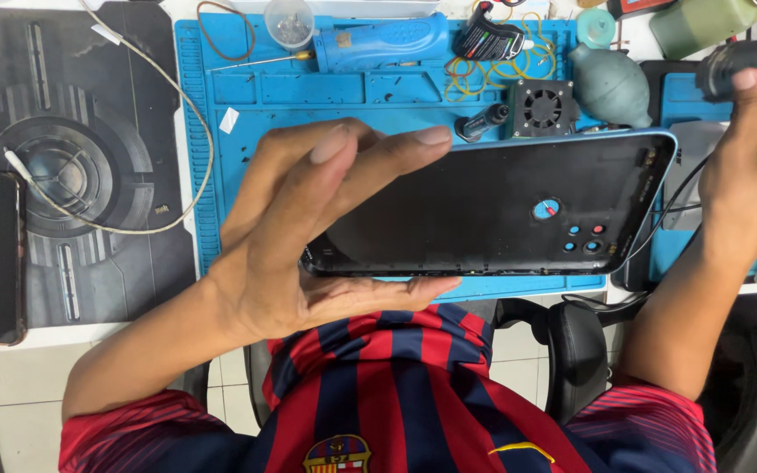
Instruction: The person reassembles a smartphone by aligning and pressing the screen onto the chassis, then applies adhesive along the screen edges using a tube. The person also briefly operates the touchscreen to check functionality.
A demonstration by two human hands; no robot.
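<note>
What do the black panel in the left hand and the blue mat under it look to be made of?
Black rectangular back panel: probably plastic, matte inside with a glossy blue rim. Blue work mat: likely silicone rubber, dull, with moulded compartments. Left hand grips the panel's end.

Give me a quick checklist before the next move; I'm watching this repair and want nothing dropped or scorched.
1. Left hand grips the black back cover by its end, thumb below and fingers on top: ok.
2. Cover is held level above the blue mat, not resting on it: ok.
3. Right hand holds the dark tool at the cover's far end: ok.
4. Whether the tool's tip touches the cover: cannot tell, it lies out of view.
5. Tool's cord runs close by the cover's right edge: not ok.
6. Small fan and rubber blower lie clear behind the cover: ok.
</note>
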